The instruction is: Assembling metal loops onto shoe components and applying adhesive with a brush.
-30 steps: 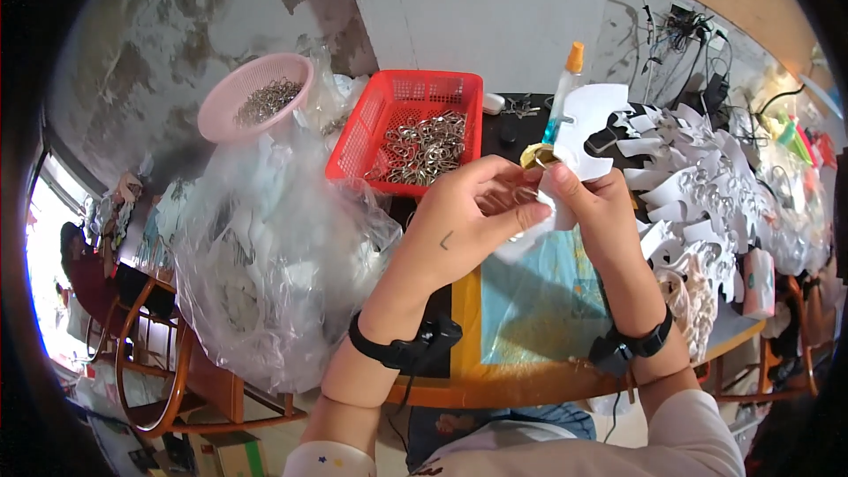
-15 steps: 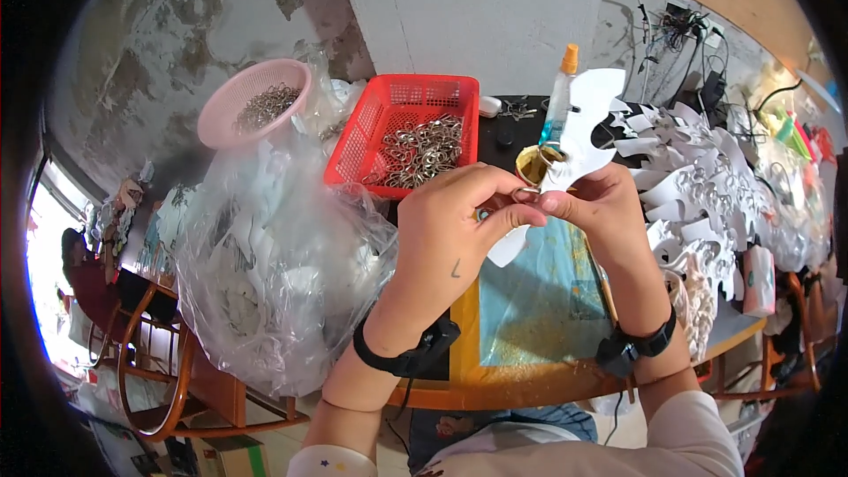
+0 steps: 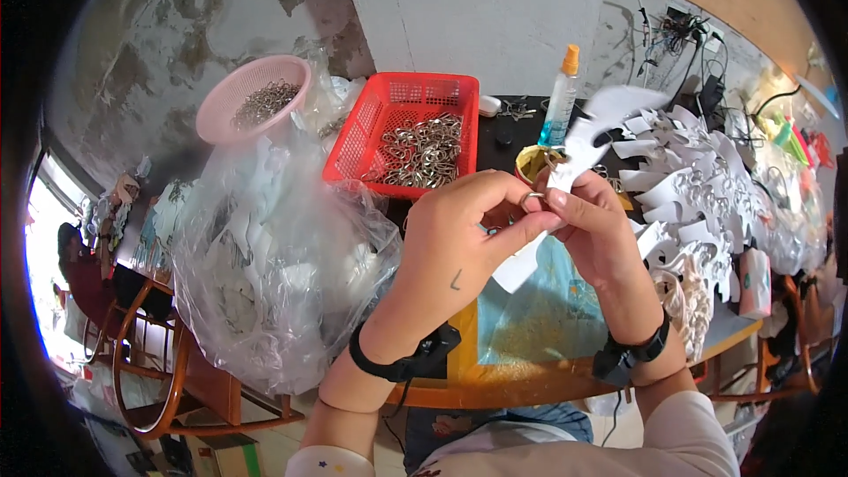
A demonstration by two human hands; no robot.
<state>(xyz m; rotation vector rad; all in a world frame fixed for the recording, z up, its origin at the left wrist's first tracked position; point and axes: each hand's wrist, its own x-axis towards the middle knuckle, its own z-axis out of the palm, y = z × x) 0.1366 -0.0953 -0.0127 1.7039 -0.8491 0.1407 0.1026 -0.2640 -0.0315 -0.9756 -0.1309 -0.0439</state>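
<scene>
Over the table, my left hand [image 3: 464,234] pinches a small metal ring [image 3: 531,200] between thumb and fingertips. My right hand [image 3: 602,231] is closed on a white curved cut-out piece [image 3: 579,146], thin and flexible, with one end pointing up and away. The ring sits at the piece's narrow middle, where both thumbs meet; whether it goes through the piece is hidden by my fingers. Another white part [image 3: 519,272] hangs below my fingers, over a blue sheet [image 3: 521,322]. Just beyond my hands stands a small yellow-lined tub [image 3: 528,162].
A red basket [image 3: 349,137] of metal clasps stands behind my left hand, a pink basket [image 3: 221,110] of metal parts farther left. A large clear plastic bag [image 3: 265,300] covers the left side. White cut-outs [image 3: 689,199] pile up at right; an orange-capped bottle [image 3: 558,106] stands behind.
The white piece has turned in my fingers, its upper end swinging right and down. My hands have shifted slightly and still meet at the ring.
</scene>
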